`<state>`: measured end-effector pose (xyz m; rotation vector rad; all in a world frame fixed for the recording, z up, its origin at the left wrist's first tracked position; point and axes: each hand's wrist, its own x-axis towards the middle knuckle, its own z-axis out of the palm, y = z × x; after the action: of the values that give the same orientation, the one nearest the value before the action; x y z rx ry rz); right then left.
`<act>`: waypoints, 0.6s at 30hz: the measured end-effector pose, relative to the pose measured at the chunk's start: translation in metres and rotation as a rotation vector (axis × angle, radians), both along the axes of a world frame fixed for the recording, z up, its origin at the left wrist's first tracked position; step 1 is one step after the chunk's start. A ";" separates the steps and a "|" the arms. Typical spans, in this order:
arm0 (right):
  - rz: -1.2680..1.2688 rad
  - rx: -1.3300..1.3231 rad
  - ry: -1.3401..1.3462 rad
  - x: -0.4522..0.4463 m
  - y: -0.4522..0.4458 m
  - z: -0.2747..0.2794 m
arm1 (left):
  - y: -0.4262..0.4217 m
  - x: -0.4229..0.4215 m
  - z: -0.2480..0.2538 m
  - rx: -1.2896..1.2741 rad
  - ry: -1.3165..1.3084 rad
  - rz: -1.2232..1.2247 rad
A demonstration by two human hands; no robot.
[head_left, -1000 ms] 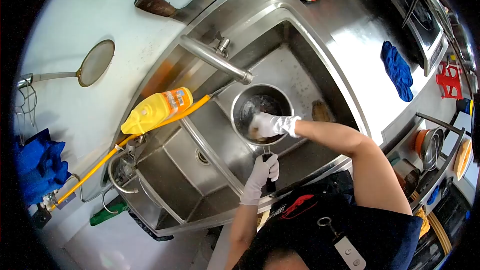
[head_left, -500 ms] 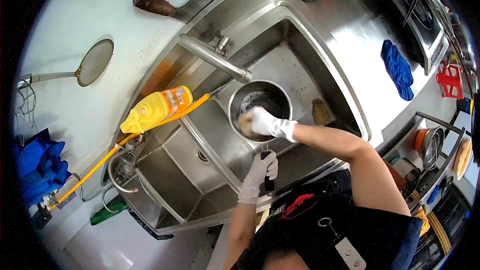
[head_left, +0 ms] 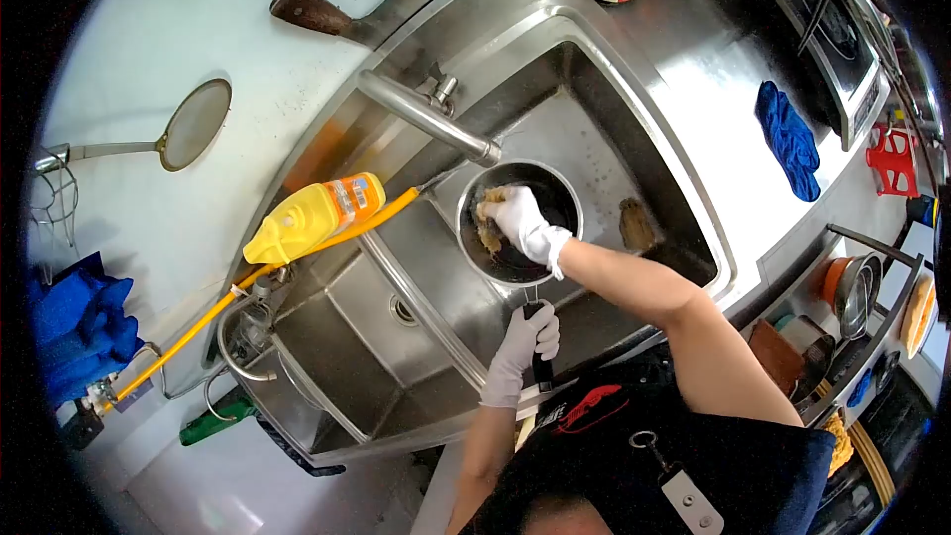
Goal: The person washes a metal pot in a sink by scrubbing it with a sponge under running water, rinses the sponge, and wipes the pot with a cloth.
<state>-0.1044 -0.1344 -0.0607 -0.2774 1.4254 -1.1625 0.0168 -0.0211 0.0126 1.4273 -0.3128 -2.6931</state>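
A round metal pot (head_left: 568, 200) with a black handle (head_left: 542, 373) stands in the larger sink basin (head_left: 594, 144), below the faucet spout (head_left: 428, 117). My left hand (head_left: 525, 345), in a white glove, is closed round the handle near the basin's front edge. Inside the pot, my gloved right hand (head_left: 522, 222) grips a tan, crumpled scrubber (head_left: 488, 228) against the left part of the inner wall. The pot's inside looks dark and wet. Another brownish pad (head_left: 636, 225) lies on the basin floor to the right of the pot.
A yellow bottle (head_left: 312, 218) lies by a yellow hose (head_left: 188, 330) left of the faucet. Beyond the sink are a cleaver (head_left: 347, 17) and a strainer (head_left: 195, 126). On the right counter lie blue gloves (head_left: 788, 142), near a cooktop (head_left: 822, 20). A smaller basin (head_left: 371, 307) adjoins on the left.
My right hand has moved with the scrubber round the pot's inside, up toward its upper left. My left hand keeps its hold on the handle, and the pot has shifted only slightly.
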 end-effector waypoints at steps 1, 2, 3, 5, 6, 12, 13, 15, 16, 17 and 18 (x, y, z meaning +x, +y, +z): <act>0.107 0.065 -0.204 0.000 0.006 0.006 | 0.000 0.000 0.001 -0.013 -0.037 -0.019; 0.359 -0.063 -0.007 -0.001 0.017 0.013 | -0.002 0.001 0.002 -0.026 -0.072 -0.038; 0.609 -0.187 0.192 -0.004 0.026 0.016 | -0.003 0.002 0.002 -0.036 -0.109 -0.055; 0.741 -0.139 0.243 -0.004 0.030 0.009 | -0.005 0.006 0.001 -0.059 -0.126 -0.084; 0.697 -0.123 0.226 -0.005 0.027 0.012 | -0.006 0.007 0.001 -0.075 -0.135 -0.100; -0.657 0.128 -0.372 0.019 -0.012 -0.047 | 0.002 -0.005 -0.006 -0.031 -0.068 -0.051; -0.705 0.153 -0.309 0.024 -0.015 -0.045 | 0.003 -0.007 -0.007 -0.028 -0.074 -0.061; -0.269 0.133 -0.276 0.012 0.003 -0.021 | 0.002 -0.007 -0.005 -0.048 -0.141 -0.072; 0.043 0.046 -0.215 0.007 0.013 -0.005 | 0.001 -0.004 -0.006 -0.071 -0.144 -0.080; 0.418 -0.097 0.072 0.005 0.020 -0.002 | 0.001 0.001 -0.005 -0.090 -0.153 -0.087; 0.657 -0.197 0.135 0.001 0.029 -0.003 | -0.004 0.005 -0.002 -0.109 -0.159 -0.085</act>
<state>-0.1035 -0.1056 -0.0636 -0.9034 1.1934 -0.7432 0.0219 -0.0255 0.0107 1.6332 -0.5341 -2.5854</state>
